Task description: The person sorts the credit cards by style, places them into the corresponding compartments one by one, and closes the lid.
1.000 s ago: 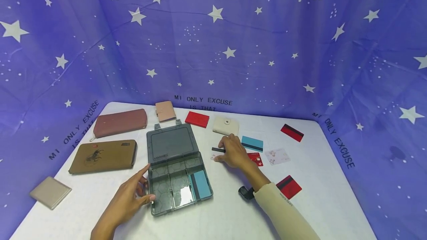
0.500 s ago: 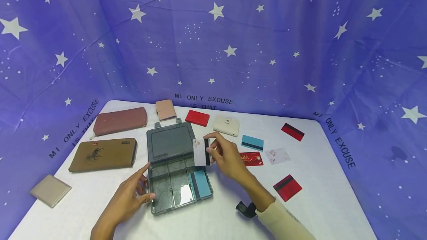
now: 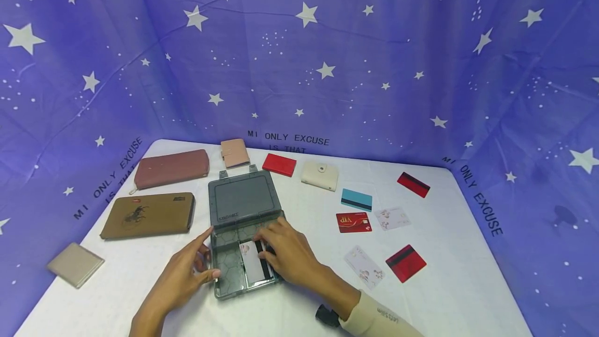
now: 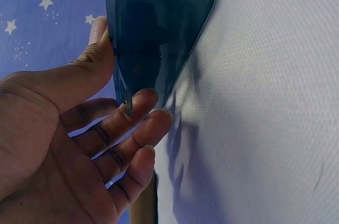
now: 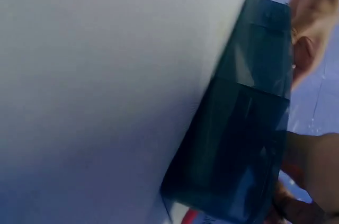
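Observation:
A translucent dark-grey plastic organizer box (image 3: 229, 274) lies on the table with its lid (image 3: 243, 196) folded back. My left hand (image 3: 184, 274) holds its left side; in the left wrist view the thumb lies on the rim and fingertips touch the side of the box (image 4: 153, 28). My right hand (image 3: 292, 254) pinches a white card (image 3: 252, 261) with a black stripe, low over the box's front middle compartment. Whether the card touches the floor there, I cannot tell. The front right compartment is hidden under my right hand. In the right wrist view the box (image 5: 238, 118) appears from its side, blurred.
Right of the box lie a blue card (image 3: 356, 199), a red VIP card (image 3: 353, 222), white cards (image 3: 365, 267) and striped red cards (image 3: 406, 263). Wallets, among them a brown one (image 3: 147, 216) and a maroon one (image 3: 172, 169), lie left; a cream cardholder (image 3: 320, 176) lies behind.
My right hand has picked the white striped card off the table and carried it left into the box's front middle compartment area. My left hand has stayed at the box's left side.

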The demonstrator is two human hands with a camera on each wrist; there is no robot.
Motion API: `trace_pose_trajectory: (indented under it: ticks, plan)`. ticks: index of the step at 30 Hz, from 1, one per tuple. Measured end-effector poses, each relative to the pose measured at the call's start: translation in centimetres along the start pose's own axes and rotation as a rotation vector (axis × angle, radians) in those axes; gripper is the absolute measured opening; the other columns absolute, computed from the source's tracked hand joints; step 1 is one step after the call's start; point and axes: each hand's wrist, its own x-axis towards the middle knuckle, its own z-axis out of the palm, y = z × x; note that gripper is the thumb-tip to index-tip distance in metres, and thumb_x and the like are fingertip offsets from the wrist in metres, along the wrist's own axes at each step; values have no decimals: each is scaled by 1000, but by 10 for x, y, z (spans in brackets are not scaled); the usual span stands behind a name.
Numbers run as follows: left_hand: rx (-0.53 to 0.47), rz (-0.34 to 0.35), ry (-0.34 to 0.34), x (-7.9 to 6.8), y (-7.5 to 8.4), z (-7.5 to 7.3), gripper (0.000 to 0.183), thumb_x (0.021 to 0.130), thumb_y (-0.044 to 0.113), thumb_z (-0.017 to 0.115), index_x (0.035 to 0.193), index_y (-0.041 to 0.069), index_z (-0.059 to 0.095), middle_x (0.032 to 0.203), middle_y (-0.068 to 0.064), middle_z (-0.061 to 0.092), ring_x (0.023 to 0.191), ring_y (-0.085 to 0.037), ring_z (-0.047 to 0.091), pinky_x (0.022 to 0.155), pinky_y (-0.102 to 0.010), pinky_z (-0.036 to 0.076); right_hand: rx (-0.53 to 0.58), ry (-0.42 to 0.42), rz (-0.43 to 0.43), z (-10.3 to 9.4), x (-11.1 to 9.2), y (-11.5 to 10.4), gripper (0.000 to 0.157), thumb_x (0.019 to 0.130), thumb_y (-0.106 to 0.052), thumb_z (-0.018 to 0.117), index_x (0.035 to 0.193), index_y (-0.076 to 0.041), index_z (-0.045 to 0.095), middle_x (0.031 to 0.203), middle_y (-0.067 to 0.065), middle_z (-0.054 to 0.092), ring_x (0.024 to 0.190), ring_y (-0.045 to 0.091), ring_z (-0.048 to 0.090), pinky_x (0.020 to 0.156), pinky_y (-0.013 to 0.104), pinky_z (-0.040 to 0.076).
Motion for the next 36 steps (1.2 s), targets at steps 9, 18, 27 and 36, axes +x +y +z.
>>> trace_pose_trajectory:
  ticks: [9,18,27,36]
  plan:
    - [10,8,0,-1,-1,1,97,74,16,87,156,15,34,106,-2,63,77,-5,55,68,-24,46,-150,-176,-48,-2,-6,3,37,96,-54,58,119,-29,74,164,9,26,141,25,34,98,43,41]
    - [1,-1,-11,-1,0,0,97,75,17,86,156,16,33,106,-2,63,78,-5,56,67,-24,46,135,-29,159,-38,-14,58,33,85,-39,79,112,-23,72,121,0,65,112,18,51,97,45,38]
    - [2,20,-2,-3,-2,2,96,75,16,86,155,14,34,103,0,62,76,-5,56,69,-25,46,42,-214,492,-80,-48,140,52,76,-21,88,122,-13,62,116,8,54,104,24,47,84,42,47]
    - [17,8,-7,-2,-1,1,97,75,18,86,156,15,33,103,1,62,76,-4,55,70,-26,47,32,-169,482,-74,-46,148,40,73,-19,90,96,-16,58,95,-1,57,91,19,52,79,39,47]
